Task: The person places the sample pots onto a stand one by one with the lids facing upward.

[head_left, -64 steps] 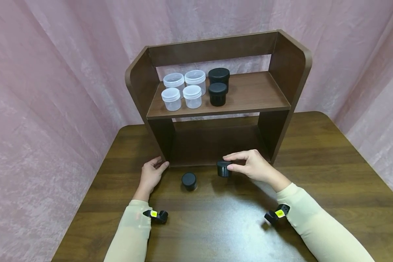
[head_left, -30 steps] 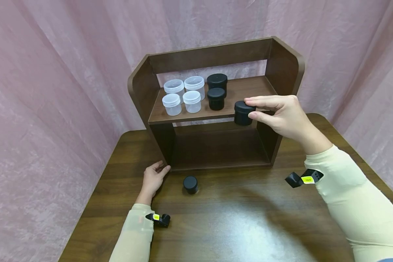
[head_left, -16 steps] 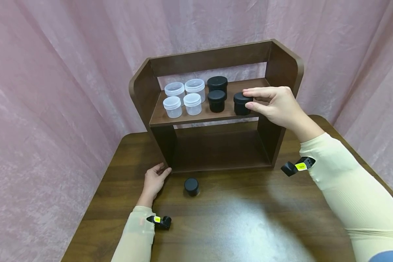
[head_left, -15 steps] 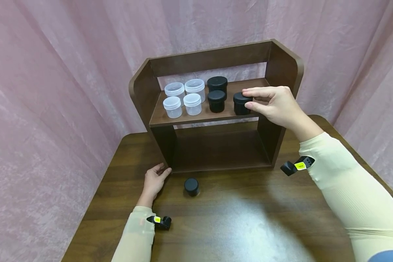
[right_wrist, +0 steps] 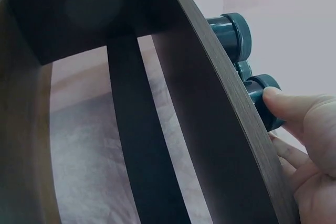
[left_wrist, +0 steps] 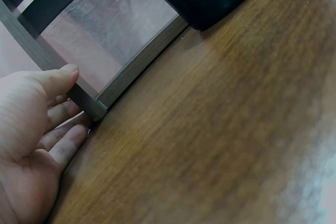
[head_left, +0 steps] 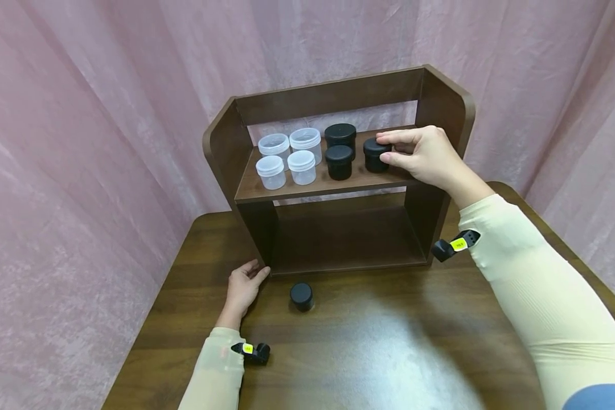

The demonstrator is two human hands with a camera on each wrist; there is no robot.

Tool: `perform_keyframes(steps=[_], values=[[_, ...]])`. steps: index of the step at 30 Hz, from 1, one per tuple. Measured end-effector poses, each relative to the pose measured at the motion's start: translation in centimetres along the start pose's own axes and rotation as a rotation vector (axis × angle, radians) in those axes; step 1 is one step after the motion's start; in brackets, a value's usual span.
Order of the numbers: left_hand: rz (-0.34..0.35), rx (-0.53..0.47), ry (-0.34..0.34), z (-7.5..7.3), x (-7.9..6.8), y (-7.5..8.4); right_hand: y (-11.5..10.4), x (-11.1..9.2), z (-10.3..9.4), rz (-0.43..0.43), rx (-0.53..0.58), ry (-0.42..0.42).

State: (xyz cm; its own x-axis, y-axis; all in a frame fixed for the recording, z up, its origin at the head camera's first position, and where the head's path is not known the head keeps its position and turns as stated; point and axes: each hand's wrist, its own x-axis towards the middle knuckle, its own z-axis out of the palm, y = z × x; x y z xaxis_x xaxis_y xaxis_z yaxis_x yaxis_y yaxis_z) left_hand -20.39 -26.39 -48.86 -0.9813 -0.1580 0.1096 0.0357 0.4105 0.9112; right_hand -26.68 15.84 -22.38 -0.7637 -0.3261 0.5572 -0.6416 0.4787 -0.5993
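My right hand (head_left: 424, 152) pinches a small black lidded jar (head_left: 374, 156) by its lid, thumb in front. This jar is upright on the upper board of a brown wooden shelf (head_left: 348, 263), right of two other black jars (head_left: 339, 164). In the right wrist view, the thumb (right_wrist: 294, 106) presses against the held jar's lid (right_wrist: 271, 100). Down at the shelf's lower left corner, my left hand (head_left: 242, 289) holds the side panel (left_wrist: 84, 100), thumb against its edge and fingers partly hidden behind. One more black jar (head_left: 302, 296) stands on the table near that hand.
Several translucent white-lidded jars (head_left: 302, 168) stand in two rows on the upper board's left part. The shelf rests on a brown wooden table (head_left: 338, 353) with rounded back corners. A pink curtain (head_left: 107, 114) hangs behind.
My right hand has lifted the black jar from the table to the upper board, then slid it slightly farther back. The left hand stays at the shelf's corner; the head view has tilted a little.
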Motion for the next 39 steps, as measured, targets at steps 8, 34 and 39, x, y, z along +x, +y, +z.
perform_keyframes(steps=[8,34,39], values=[[0.004,0.003,-0.003,0.1,-0.1,-0.1,0.5,1.0,0.1,0.049,-0.049,-0.020],[0.002,0.015,-0.010,-0.1,0.0,-0.1,0.9,2.6,0.6,0.139,-0.042,-0.011],[0.004,0.014,-0.010,-0.1,-0.2,-0.1,1.0,2.7,0.8,0.137,-0.070,-0.004]])
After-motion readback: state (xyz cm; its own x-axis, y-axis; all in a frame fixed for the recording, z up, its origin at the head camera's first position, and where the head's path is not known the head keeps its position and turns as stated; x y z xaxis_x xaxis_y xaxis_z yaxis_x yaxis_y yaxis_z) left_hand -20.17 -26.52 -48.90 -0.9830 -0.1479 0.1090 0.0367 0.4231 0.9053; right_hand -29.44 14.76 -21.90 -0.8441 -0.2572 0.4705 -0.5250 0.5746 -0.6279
